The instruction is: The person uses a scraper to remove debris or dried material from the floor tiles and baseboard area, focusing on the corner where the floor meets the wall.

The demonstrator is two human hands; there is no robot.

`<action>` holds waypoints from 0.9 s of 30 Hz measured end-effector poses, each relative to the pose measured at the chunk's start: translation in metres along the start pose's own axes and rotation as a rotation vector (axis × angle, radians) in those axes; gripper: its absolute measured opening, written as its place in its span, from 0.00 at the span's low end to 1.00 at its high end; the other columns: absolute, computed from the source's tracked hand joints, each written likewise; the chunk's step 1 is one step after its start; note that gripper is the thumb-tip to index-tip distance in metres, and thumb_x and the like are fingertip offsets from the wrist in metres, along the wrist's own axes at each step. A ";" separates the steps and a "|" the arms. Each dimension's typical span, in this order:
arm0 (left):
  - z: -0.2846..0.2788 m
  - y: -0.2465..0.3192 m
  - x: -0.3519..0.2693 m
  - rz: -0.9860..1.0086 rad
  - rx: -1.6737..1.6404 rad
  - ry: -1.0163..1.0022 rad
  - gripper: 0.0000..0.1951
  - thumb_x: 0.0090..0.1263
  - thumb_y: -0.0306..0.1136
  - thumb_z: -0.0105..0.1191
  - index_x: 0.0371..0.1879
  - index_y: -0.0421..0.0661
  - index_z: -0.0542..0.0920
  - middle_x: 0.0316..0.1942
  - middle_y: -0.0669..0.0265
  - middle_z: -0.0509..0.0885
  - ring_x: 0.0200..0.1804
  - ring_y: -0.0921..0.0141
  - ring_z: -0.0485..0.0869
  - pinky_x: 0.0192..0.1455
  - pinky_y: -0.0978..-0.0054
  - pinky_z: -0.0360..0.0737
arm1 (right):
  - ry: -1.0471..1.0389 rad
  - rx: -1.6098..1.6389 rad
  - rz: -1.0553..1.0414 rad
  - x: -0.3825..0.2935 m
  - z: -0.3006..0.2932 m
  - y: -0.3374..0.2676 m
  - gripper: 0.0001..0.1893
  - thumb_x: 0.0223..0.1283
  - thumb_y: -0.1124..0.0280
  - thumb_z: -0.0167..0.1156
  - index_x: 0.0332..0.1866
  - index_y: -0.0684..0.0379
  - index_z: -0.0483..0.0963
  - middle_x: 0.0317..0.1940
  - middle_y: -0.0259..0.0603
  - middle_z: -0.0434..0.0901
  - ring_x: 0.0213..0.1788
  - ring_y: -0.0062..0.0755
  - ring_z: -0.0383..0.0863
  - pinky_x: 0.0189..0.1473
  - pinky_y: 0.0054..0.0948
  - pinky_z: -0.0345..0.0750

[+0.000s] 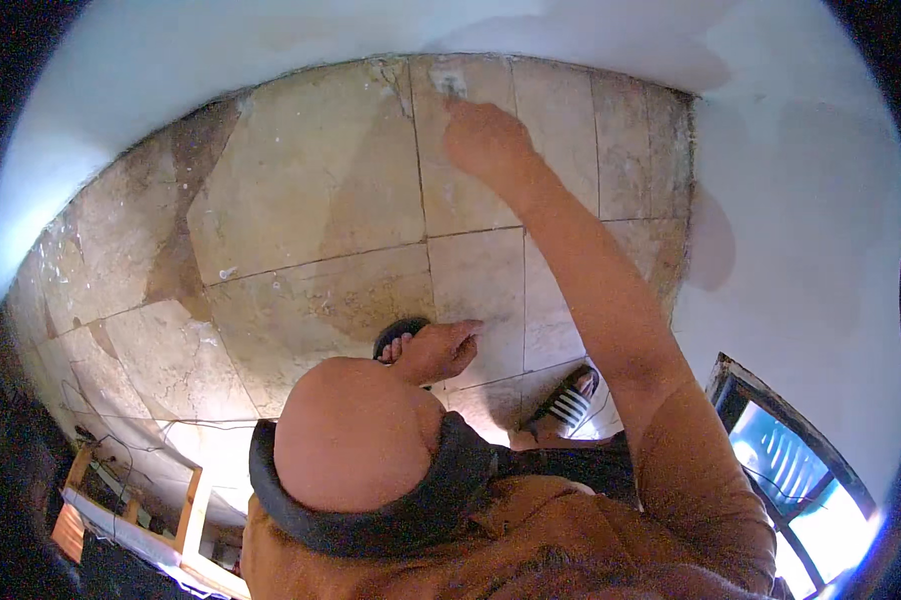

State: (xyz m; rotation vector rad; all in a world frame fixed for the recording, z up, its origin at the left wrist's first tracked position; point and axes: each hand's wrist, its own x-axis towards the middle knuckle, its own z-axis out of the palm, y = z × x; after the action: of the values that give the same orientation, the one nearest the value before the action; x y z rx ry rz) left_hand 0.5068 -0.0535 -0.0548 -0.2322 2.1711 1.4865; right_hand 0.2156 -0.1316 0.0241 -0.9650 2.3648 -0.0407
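Note:
My right hand (488, 139) reaches forward at the top centre, low over the stone floor tiles (308, 187). Its fingers are curled and its palm is hidden, so whether it holds anything cannot be told. Just beyond its fingertips is a whitish patch with a dark smear (450, 81) on a tile. Beside my bent bare knee (353, 435), my left hand (437, 352) hangs with one finger stretched to the right and the others bent, and no object shows in it. Toes in a dark sandal (399, 331) show just left of that hand.
A pale wall (270, 45) borders the tiles ahead and continues as another wall (788, 225) on the right. My other foot wears a striped slide sandal (570, 401). A window-like frame (795, 480) stands lower right. Wooden framing (192, 510) and thin cables (124, 442) lie lower left.

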 end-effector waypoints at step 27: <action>-0.005 0.014 0.001 0.039 -0.021 0.010 0.19 0.69 0.38 0.50 0.58 0.51 0.74 0.40 0.50 0.85 0.36 0.47 0.84 0.42 0.51 0.81 | -0.069 -0.019 0.015 -0.030 0.030 0.007 0.24 0.59 0.68 0.47 0.62 0.58 0.72 0.42 0.59 0.82 0.46 0.53 0.84 0.50 0.48 0.79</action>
State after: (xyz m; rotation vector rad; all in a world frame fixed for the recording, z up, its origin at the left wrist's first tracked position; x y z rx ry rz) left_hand 0.4988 -0.0525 -0.0425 -0.2058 2.1800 1.5334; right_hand 0.2447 -0.1015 0.0125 -0.9430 2.3126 0.0203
